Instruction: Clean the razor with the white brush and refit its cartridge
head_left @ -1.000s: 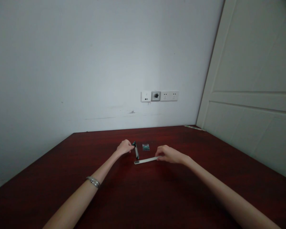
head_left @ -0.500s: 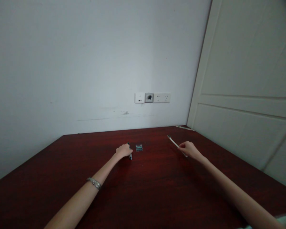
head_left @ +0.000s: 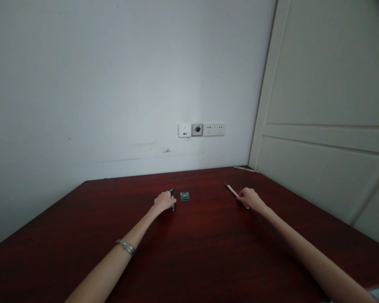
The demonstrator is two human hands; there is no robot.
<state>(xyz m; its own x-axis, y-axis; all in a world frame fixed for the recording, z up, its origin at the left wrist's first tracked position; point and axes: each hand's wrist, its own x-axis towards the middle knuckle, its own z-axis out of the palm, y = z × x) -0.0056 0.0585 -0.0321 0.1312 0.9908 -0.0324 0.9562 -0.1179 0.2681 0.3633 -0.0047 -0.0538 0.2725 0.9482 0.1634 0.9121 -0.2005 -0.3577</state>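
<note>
My left hand point(head_left: 164, 201) is closed round a thin, flat item point(head_left: 172, 205), dark green and whitish, standing on its edge; the fingers cover much of it and I cannot make out its kind. Just right of it, apart from the hand, a small clear plastic case point(head_left: 185, 196) with something teal inside lies on the table point(head_left: 189, 248). Farther right, my right hand point(head_left: 250, 198) pinches a narrow white strip with a dark tip point(head_left: 232, 190). The strip slants, its dark end pointing away to the left; its near end shows below the fingers.
A long pale strip point(head_left: 246, 169) lies at the table's far right corner. White wall sockets point(head_left: 214, 129) and a grey-framed outlet point(head_left: 197, 129) sit on the wall behind. A panelled white door or cabinet side point(head_left: 322, 168) borders the table's right edge.
The white strip's dark end has swung slightly right and nearer to me. The item in my left hand has turned a little, showing more green at its top. Both hands keep their hold.
</note>
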